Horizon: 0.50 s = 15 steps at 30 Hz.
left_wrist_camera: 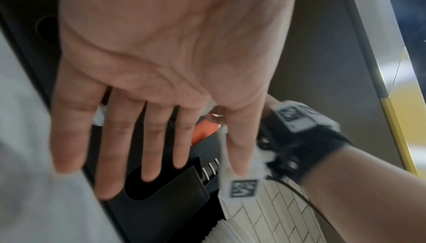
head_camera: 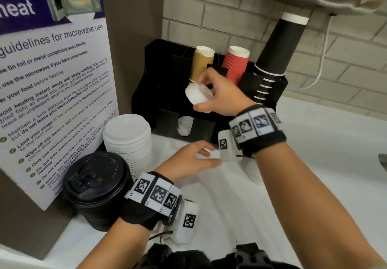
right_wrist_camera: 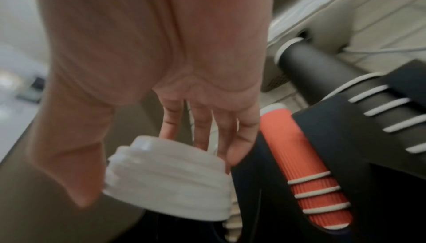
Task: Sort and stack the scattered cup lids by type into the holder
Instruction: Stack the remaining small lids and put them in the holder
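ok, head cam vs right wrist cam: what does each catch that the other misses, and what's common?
Head only: the left hand open, low over the white counter; a tall stack of white lids and a stack of black lids beside the microwave poster; a tan cup stack in the holder.

Right wrist only: the ridged side of the small white lid stack, seen close, with fingers behind it.

Both: the right hand gripping those lids, the red cups, the black cups.
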Tool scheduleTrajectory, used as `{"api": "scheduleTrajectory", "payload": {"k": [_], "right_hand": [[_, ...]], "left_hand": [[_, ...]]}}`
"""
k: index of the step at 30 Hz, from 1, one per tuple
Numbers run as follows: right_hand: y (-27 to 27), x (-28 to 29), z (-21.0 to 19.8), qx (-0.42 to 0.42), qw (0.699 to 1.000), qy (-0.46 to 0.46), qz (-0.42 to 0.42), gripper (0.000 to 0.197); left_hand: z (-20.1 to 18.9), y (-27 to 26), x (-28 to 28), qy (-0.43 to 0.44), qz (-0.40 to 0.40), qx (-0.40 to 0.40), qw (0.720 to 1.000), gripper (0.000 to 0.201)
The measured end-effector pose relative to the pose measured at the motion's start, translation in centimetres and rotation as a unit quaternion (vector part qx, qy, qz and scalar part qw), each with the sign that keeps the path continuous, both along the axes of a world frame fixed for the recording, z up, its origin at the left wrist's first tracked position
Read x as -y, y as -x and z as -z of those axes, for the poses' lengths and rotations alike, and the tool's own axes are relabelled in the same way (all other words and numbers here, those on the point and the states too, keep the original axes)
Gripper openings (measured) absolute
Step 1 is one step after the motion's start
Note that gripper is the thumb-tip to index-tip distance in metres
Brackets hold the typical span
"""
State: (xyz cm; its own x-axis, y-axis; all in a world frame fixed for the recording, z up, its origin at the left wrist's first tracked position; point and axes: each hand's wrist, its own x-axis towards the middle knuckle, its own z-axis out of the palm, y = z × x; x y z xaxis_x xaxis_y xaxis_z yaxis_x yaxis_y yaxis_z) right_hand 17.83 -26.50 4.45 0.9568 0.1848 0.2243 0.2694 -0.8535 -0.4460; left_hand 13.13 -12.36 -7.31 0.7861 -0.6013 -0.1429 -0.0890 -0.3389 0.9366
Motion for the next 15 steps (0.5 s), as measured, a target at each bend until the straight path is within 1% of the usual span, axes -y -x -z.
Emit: {"api": "scheduleTrajectory", "payload": {"k": [2,4,6,10,15], "right_hand": [[-2.1,-1.1,1.1,-0.036,0.994,0.106,-0.001,0.060],[-3.7,-2.0,2.4,-0.060,0.983,0.174,0.000,0.061],[-4.8,-2.6,3.5,-0.075,0.972,0.224,0.006,0.064],[-6.0,-3.4,5.3,-0.110,0.956,0.271,0.011,0.067],[-6.4,-3.8,6.6,-0.116,0.943,0.310,0.029,0.061]], "left_hand": [[-0.1,0.0,0.0,-0.018,0.019,-0.012,1.000,0.032],[0.0,0.0,0.0,-0.031,0.023,-0.016,0.999,0.034],[0.2,-0.1,-0.1,-0.041,0.020,-0.020,0.999,0.041],[0.3,0.0,-0.1,-0.056,0.020,-0.017,0.998,0.045],[0.3,-0.1,-0.2,-0.066,0.021,-0.017,0.997,0.046]]}}
